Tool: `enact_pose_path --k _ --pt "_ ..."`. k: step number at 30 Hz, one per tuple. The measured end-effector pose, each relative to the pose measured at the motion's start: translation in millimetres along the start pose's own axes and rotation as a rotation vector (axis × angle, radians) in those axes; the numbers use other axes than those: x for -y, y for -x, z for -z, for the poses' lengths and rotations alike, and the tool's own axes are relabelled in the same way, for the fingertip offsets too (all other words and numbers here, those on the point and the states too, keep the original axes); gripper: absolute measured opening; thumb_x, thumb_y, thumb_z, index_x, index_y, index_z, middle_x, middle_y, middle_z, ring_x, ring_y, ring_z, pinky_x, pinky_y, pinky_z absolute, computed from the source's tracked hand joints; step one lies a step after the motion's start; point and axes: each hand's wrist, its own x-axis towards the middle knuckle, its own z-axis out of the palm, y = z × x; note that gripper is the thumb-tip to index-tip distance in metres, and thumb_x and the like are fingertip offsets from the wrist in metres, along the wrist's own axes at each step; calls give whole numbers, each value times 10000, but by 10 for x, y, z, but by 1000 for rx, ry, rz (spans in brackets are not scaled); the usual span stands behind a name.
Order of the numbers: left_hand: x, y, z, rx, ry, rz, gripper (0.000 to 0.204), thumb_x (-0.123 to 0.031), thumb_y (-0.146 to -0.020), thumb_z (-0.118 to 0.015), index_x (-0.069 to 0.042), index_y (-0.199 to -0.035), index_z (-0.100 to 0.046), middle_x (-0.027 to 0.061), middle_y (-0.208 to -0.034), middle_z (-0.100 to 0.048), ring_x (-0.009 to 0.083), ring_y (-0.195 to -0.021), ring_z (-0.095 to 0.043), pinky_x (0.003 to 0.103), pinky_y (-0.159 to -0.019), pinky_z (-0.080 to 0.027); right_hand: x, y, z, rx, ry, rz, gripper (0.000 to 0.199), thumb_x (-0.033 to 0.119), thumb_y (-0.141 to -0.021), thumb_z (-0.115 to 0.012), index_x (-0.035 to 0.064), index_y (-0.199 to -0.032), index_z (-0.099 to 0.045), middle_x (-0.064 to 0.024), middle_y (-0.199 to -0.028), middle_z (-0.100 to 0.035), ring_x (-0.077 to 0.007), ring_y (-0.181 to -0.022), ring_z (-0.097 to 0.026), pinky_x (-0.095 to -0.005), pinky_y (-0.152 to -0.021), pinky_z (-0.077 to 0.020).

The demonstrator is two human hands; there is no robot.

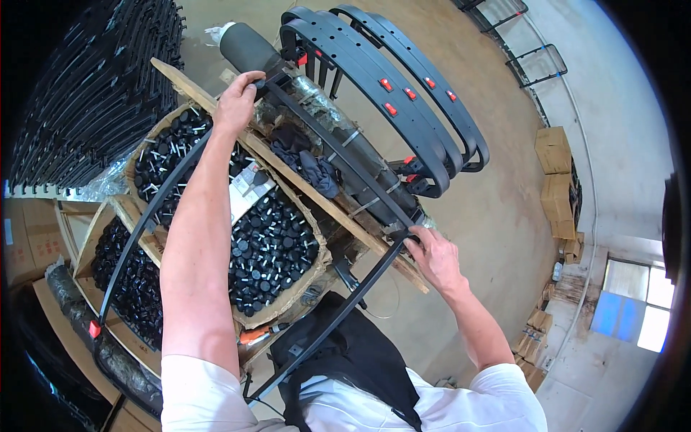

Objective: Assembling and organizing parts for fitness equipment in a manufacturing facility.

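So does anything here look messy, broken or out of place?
A little. The cardboard box of black knobs has bulging, ragged walls, and a dark rag lies bunched on the wooden plank. Both the left hand and right hand grip a black frame; nothing looks spilled.

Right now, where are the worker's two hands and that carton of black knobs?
left hand (237,104), head view, back of the hand
right hand (434,259), head view, back of the hand
carton of black knobs (273,248), head view, on the knobs inside
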Motion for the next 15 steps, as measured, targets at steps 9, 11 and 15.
enact_pose_path --k 9,11,15 --pt "-16 69 23 -48 -277 -107 329 -310 -1053 -631 -246 -1360 -730 54 -1221 -655 191 -1069 -668 333 -960 -536 82 -69 71 117 -1 -121 336 317 -982 -723 36 -1144 -637 -178 -919 -753 -403 -859 -743 -517 -744 -591" --pt "-18 72 17 -49 -9 -77 327 -317 -1035 -643 -265 -1346 -728 74 -1251 -672 238 -1093 -690 381 -1007 -530 136 -71 174 267 -7 -182 413 364 -981 -726 8 -1159 -619 -214 -897 -746 -416 -868 -740 -527 -751 -587" --pt "-40 35 -19 -39 -103 93 316 -329 -1034 -645 -265 -1333 -725 61 -1261 -679 236 -1103 -694 393 -1007 -531 13 -78 124 263 137 -171 459 404 -976 -715 4 -1170 -604 -221 -894 -742 -410 -870 -744 -518 -743 -586"
